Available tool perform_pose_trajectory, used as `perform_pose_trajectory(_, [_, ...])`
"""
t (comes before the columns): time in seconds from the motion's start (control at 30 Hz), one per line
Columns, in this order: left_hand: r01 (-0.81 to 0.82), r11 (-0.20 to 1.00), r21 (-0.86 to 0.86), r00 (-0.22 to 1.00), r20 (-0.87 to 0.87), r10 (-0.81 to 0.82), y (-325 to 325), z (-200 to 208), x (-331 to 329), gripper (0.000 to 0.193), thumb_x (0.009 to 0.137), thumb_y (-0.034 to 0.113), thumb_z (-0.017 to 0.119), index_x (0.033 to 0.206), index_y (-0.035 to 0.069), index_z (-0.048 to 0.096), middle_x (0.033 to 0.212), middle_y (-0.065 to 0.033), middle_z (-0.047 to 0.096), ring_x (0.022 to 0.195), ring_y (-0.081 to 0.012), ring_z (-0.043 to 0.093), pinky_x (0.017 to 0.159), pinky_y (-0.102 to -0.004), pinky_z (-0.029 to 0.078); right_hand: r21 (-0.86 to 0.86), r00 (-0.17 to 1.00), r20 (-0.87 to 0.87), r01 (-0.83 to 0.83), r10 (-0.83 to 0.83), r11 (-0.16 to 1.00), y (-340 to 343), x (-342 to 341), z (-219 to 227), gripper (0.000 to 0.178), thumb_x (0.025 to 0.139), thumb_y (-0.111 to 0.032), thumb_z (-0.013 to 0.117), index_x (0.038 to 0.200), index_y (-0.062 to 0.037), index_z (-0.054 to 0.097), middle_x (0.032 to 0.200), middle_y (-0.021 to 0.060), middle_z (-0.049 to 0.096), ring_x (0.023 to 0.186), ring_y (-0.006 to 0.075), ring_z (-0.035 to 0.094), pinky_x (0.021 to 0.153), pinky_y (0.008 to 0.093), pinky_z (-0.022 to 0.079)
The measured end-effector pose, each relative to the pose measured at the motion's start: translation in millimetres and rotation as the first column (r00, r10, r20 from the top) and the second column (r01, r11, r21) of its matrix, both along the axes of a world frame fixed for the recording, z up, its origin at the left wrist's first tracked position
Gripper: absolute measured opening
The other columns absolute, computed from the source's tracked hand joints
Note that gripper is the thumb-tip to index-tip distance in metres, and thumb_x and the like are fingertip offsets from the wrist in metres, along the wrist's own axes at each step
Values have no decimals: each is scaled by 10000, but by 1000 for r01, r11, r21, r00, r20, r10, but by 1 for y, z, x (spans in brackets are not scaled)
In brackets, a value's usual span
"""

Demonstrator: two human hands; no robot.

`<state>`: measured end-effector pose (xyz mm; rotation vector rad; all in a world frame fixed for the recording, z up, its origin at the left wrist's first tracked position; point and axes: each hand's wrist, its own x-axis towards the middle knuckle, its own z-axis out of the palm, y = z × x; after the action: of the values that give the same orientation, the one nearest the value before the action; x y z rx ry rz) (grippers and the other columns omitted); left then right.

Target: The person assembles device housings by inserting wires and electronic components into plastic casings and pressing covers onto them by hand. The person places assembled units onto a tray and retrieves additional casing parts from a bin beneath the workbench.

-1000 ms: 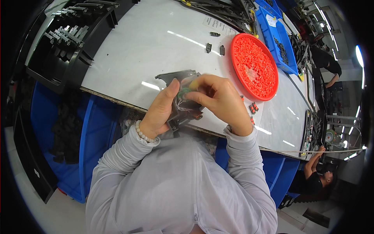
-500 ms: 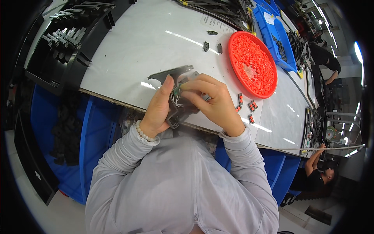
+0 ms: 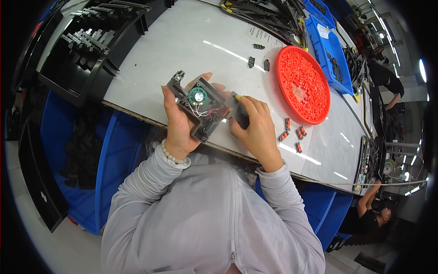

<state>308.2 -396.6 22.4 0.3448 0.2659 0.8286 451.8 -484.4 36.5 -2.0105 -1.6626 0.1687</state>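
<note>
The right hand point(image 3: 259, 128) has left the green-rimmed round speaker point(image 3: 198, 96), apparently seated now, and half-closed grips a flat dark-grey panel point(image 3: 240, 112); the cupped left hand point(image 3: 179, 132) holds the boxy dark-grey plastic housing point(image 3: 211, 120) alongside.

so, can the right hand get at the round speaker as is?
Probably yes: the round speaker sits uncovered in the dark housing; the right hand is close, though it seems to hold a dark panel.
</note>
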Motion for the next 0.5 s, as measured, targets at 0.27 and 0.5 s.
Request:
perform_pose_trajectory(0.27, [-80, 997, 2, 997, -4, 80, -6, 0, 4, 895, 762, 789, 228, 1251, 57, 388, 1053, -157, 557, 1058, -330, 524, 821, -494, 496, 260, 951, -308, 106, -22, 960, -3, 11, 25, 519, 600, -60, 699, 1101, -30, 569, 1048, 127, 561, 942, 252, 535, 823, 326, 432])
perform_pose_trajectory(0.5, [-62, 991, 117, 995, -67, 70, -24, 5, 12, 881, 779, 776, 146, 1266, 85, 394, 1104, -63, 535, 1040, -171, 519, 900, -324, 438, 302, 934, -199, -230, 297, 925, 0, -19, 61, 538, 565, -80, 720, 1078, -11, 569, 1059, 150, 550, 917, 301, 521, 777, 363, 448])
